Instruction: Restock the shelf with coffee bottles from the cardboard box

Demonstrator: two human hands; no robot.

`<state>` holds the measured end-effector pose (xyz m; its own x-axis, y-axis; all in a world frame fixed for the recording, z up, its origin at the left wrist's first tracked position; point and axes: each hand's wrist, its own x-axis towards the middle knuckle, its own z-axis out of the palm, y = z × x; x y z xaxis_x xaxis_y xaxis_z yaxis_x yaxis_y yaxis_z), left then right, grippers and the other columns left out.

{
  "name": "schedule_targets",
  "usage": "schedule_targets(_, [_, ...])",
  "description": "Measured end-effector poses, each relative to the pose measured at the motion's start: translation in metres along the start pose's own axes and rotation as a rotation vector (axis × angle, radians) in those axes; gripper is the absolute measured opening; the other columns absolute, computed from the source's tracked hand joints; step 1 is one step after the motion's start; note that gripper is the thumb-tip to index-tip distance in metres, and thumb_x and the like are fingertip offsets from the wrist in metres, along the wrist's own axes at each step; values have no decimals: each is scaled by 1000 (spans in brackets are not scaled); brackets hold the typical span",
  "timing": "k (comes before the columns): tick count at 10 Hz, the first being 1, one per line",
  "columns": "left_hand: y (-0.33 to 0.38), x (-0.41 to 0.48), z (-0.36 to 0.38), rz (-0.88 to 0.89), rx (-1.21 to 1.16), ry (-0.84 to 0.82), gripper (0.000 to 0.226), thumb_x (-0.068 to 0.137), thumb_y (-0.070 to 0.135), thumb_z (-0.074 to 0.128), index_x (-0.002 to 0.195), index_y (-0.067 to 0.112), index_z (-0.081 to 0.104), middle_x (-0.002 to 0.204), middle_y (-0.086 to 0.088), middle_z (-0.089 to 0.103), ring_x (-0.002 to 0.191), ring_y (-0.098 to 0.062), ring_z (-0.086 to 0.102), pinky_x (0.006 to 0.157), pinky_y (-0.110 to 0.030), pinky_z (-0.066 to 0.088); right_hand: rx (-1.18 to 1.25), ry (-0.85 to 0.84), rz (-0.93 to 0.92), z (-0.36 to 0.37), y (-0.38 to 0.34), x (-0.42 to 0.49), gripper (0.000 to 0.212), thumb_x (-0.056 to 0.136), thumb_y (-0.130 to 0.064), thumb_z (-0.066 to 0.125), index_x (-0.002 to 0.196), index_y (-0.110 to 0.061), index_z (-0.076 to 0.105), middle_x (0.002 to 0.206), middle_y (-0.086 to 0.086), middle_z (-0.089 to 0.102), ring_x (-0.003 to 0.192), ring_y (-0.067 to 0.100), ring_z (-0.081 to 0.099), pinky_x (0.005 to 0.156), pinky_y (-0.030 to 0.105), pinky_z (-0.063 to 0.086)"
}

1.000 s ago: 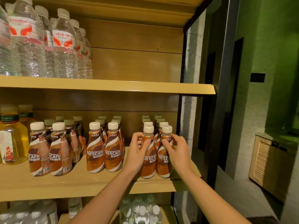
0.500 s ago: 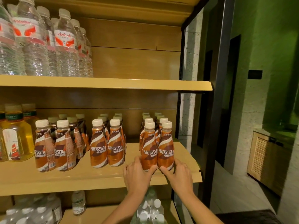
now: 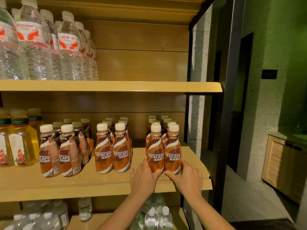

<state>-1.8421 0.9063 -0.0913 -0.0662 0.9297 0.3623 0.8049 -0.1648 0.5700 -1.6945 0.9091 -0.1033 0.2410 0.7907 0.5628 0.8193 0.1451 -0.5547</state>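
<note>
Brown Nescafe coffee bottles with white caps stand in rows on the middle wooden shelf. The rightmost rows end in two front bottles, the left one and the right one. My left hand wraps the base of the left front bottle. My right hand wraps the base of the right front bottle. Both bottles stand upright on the shelf near its front edge. The cardboard box is out of view.
More coffee bottles stand in rows to the left, then yellow drink bottles. Water bottles fill the upper shelf's left half and the shelf below. A dark frame bounds the shelf on the right.
My hands have slid from the bottles' necks down to their bases, and the two front bottles now stand a little nearer the shelf's front edge.
</note>
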Motion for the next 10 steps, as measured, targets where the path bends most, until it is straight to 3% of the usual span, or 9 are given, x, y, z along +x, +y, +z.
schedule_targets(6, [1, 26, -1, -69, -10, -90, 54, 89, 51, 46, 131, 19, 34, 134, -1, 52, 126, -22, 47, 112, -45, 27, -107, -7, 11, 8, -8, 14, 58, 69, -69, 61, 103, -21, 65, 103, -1, 71, 101, 18, 63, 95, 38, 46])
schedule_targets(8, [-8, 31, 5, -65, -26, -124, 73, 86, 59, 45, 140, 16, 24, 141, -3, 47, 130, -24, 44, 110, -47, 32, -109, -51, 29, 4, -11, 14, 61, 70, -71, 59, 105, -22, 63, 106, -1, 70, 105, 18, 61, 96, 37, 44])
schedule_targets(10, [-7, 23, 0, -30, -119, -12, 95, 81, 59, 55, 148, 10, 8, 145, -8, 41, 132, -24, 42, 106, -39, 39, -28, -76, 3, -6, -14, 11, 71, 65, -75, 59, 114, -24, 55, 114, 0, 65, 112, 20, 57, 97, 37, 44])
